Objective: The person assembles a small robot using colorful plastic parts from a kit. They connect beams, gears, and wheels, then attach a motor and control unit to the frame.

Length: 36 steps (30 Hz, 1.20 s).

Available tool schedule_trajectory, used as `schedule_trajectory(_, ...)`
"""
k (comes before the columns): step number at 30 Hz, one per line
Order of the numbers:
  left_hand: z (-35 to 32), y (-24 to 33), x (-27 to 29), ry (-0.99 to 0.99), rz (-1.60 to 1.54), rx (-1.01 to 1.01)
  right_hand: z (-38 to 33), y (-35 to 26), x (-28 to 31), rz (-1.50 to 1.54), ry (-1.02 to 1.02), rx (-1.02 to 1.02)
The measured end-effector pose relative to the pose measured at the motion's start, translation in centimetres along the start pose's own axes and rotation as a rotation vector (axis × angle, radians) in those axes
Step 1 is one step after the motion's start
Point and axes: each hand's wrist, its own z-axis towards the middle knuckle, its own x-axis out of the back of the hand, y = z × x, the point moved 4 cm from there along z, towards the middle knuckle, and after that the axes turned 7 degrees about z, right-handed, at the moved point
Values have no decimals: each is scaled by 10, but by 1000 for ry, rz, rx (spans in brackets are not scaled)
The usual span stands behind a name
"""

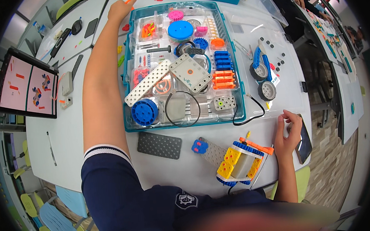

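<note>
I'd pinch the likely light, stiff orange piece by its edges; left grip I can't tell, right grip half-open, empty.

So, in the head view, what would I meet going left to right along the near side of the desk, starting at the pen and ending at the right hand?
Pen → bare left forearm → dark grey plate → yellow-and-blue assembly → right hand.

Robotics classroom, plastic chairs, joined white tables, tray of construction parts
</note>
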Motion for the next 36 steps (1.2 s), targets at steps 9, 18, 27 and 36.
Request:
schedule_trajectory(9,19,-15,-16,-134,63,-75,2,0,1,-2,3,15)
schedule_trajectory(18,-57,-19,73,253,-359,-124,3,1,3,31,52,-6)
schedule_trajectory(27,-374,49,180,194,-869,-544,3,12,4,72,118,-21)
schedule_trajectory(36,-540,68,142,209,-1132,-121,-19,19,33,307,335,-117)
